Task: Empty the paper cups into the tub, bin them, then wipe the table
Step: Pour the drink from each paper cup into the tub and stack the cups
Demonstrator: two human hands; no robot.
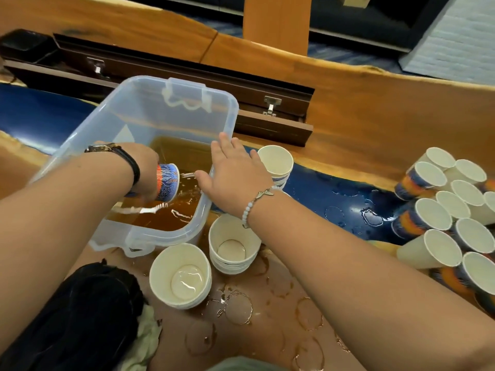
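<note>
A clear plastic tub (150, 103) stands on the table, part full of brown liquid. My left hand (144, 167) grips a blue and orange paper cup (167, 184) tipped on its side inside the tub, and liquid runs from its mouth. My right hand (235, 175) lies flat with straight fingers on the tub's right rim. Three stacks of nested cups stand beside the tub: one (277, 162) to its right, one (233, 245) at its front corner, one (180, 275) nearer me.
Several upright and toppled cups (444, 218) crowd the right side of the table. Wet rings and puddles (241, 306) cover the wood and blue resin tabletop (334, 194). A black bag (80, 311) with a pale cloth (147, 341) lies at the lower left. A dark open cable tray (187, 84) runs behind the tub.
</note>
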